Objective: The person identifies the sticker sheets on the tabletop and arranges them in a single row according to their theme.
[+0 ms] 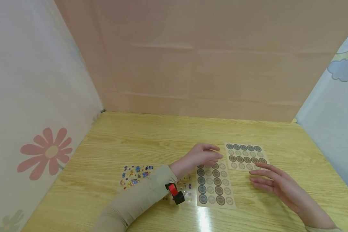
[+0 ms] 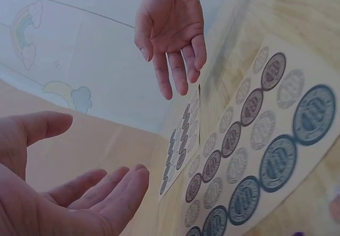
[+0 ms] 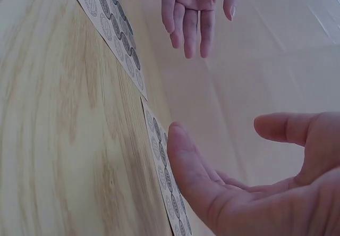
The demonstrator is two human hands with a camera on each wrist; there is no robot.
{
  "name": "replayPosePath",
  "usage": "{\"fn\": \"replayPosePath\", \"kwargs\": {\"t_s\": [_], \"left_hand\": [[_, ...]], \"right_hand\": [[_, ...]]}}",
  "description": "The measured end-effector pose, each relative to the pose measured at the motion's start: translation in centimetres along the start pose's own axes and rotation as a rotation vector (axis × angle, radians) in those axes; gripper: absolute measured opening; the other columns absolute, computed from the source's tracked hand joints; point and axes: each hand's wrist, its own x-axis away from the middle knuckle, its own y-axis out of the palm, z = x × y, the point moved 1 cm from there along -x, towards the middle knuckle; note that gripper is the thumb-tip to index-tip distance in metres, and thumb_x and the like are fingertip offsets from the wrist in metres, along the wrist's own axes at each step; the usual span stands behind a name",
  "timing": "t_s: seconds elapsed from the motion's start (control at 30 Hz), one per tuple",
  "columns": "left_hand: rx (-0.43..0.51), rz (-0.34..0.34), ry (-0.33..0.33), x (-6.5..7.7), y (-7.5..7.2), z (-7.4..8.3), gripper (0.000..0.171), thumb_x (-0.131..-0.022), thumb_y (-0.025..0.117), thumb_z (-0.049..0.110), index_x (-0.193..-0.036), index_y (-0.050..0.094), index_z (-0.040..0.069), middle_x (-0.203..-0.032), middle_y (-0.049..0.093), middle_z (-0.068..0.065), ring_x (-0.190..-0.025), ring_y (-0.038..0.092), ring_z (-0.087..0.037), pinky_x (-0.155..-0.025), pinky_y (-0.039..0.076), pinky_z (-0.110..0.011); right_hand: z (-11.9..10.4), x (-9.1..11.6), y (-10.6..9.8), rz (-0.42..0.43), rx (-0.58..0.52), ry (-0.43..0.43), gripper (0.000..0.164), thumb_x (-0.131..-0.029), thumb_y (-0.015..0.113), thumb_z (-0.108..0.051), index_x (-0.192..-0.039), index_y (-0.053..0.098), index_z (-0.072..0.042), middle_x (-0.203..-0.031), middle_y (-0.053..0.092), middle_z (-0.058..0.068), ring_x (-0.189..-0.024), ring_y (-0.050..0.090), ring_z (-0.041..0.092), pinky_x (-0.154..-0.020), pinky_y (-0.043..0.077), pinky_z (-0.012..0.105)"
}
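Note:
My left hand (image 1: pixel 198 158) hovers over the far end of a tall sheet of round stickers (image 1: pixel 211 190), its fingers relaxed and holding nothing. In the left wrist view the palm and fingers of that hand (image 2: pixel 90 199) are apart from the sheet (image 2: pixel 255 135). Right of it lies a wider sheet of round stickers (image 1: pixel 245 154). Near that sheet's front edge, my right hand (image 1: pixel 278 185) is held above the table with fingers loosely extended. The right wrist view shows this hand (image 3: pixel 265 185) with a gap between thumb and fingers and nothing in it.
A clear sheet with small colourful stickers (image 1: pixel 137 174) lies partly beneath the left forearm. A black and red strap (image 1: pixel 174 191) is on the left wrist. The wooden table (image 1: pixel 150 132) meets a tan back panel (image 1: pixel 174 80) and patterned side panels.

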Motion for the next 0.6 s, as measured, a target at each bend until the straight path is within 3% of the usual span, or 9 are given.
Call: {"fn": "replayPosePath", "kwargs": {"t_s": [0.2, 0.4, 0.6], "left_hand": [[-0.021, -0.008, 0.033, -1.8, 0.2, 0.5, 0.043, -0.084, 0.075, 0.016, -0.124, 0.062, 0.006, -0.099, 0.067, 0.0, -0.096, 0.066, -0.022, -0.087, 0.054, -0.038], [-0.012, 0.023, 0.043, -3.9, 0.4, 1.1, 0.041, -0.082, 0.076, 0.007, -0.121, 0.063, 0.007, -0.111, 0.066, -0.01, -0.09, 0.065, -0.015, -0.082, 0.056, -0.033], [-0.045, 0.087, 0.043, -5.6, 0.7, 1.2, 0.043, -0.078, 0.077, 0.0, -0.118, 0.065, 0.007, -0.111, 0.066, -0.01, -0.088, 0.065, -0.015, -0.08, 0.056, -0.032]], "right_hand": [[-0.1, 0.4, -0.8, -0.02, -0.107, -0.027, 0.045, -0.106, 0.015, -0.003, -0.129, 0.052, -0.013, -0.125, 0.061, 0.012, -0.114, 0.058, 0.03, -0.096, 0.046, 0.04], [-0.3, 0.9, -1.4, 0.012, -0.128, -0.044, 0.042, -0.105, 0.014, -0.002, -0.126, 0.05, -0.012, -0.124, 0.062, 0.013, -0.112, 0.059, 0.031, -0.095, 0.048, 0.041], [-0.2, 1.1, -2.0, 0.145, -0.081, 0.034, 0.024, -0.106, 0.023, -0.006, -0.129, 0.026, -0.007, -0.12, 0.064, 0.012, -0.109, 0.061, 0.031, -0.094, 0.049, 0.042]]}}
